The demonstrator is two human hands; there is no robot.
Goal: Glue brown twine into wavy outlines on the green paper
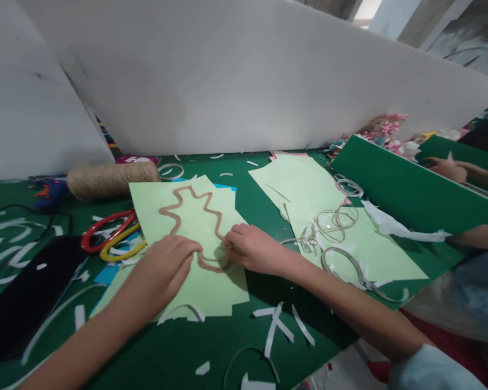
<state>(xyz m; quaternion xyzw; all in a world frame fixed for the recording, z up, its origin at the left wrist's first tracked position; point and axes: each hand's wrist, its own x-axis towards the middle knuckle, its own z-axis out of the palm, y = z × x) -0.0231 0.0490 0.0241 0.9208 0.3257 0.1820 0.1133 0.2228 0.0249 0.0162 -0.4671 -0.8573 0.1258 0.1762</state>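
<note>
The twine point(213, 268) lies as a zigzag outline on the pale green paper point(228, 295), directly between and beyond the hands. Its lower sides are partly covered by the fingers, so the outline cannot be followed all the way round.

The left hand point(174, 260) comes in from below, palm down, thumb and forefinger drawn together at the twine's lower left; whether they pinch it cannot be told. The right hand point(250, 246) reaches across from the right, fingers curled at the lower right edge; its fingertips are hidden, so what it grasps is unclear. A loose strand point(290, 240) shows just behind its wrist, leading to tangled loops on more paper.

Left of the left hand are a red loop point(85, 241) and a yellow loop point(108, 253), their far ends covered, and a black slab point(28, 292), cut off by the picture's edge. Beyond them lies a roll point(114, 180). Right of the right forearm, a co-worker's hand point(451, 171) is partly hidden behind a green panel point(410, 170).
</note>
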